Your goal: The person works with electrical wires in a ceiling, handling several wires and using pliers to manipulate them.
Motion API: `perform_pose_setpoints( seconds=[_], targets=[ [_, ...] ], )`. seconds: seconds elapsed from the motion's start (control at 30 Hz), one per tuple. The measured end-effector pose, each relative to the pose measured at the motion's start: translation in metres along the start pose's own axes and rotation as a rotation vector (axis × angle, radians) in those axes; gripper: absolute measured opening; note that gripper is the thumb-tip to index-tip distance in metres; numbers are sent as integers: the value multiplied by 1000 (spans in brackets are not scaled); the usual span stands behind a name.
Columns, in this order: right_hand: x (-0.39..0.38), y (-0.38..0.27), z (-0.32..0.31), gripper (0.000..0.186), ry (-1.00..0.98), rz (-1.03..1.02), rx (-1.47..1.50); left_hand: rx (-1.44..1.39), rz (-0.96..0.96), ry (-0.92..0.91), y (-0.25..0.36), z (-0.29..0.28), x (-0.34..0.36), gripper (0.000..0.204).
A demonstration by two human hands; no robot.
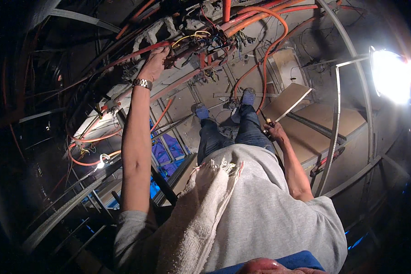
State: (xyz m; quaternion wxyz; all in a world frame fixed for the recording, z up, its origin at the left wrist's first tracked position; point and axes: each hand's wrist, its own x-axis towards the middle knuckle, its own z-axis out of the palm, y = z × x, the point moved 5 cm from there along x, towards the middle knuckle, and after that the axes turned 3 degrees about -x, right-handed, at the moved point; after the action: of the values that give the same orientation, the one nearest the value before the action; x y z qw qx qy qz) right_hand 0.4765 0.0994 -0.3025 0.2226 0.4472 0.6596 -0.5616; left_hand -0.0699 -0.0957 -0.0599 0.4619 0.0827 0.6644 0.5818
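My left hand [155, 64] reaches up at the upper left, its fingers closed around a red conduit [139, 53] beside a cluster of loose coloured wires [208, 43] and orange corrugated conduit [242, 26]. What else the fingers touch is too small to make out. Lower right of that, beside my leg, my right hand [275, 133] is closed on a hand tool [268, 121] with a dark tip and some yellow on it; its exact kind is unclear.
Metal framing [357, 55] and hanging strips surround me. Tan boards [313, 119] lie at the right, near a bright work lamp [390, 73]. A small lit bulb [102, 162] hangs at the left above blue material [162, 153]. My feet stand among framing and cables.
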Motion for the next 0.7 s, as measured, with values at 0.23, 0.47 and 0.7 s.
perform_pose_setpoints(
  seconds=[0.23,0.47,0.7],
  targets=[
    [-11,-9,-3,48,25,-24,3,156,18,128,-4,-5,4,25],
    [-18,-16,-4,46,19,6,-3,292,38,153,-10,-11,4,47],
    [6,18,0,45,16,22,-98,508,338,96,-24,-21,28,52]
  ],
)
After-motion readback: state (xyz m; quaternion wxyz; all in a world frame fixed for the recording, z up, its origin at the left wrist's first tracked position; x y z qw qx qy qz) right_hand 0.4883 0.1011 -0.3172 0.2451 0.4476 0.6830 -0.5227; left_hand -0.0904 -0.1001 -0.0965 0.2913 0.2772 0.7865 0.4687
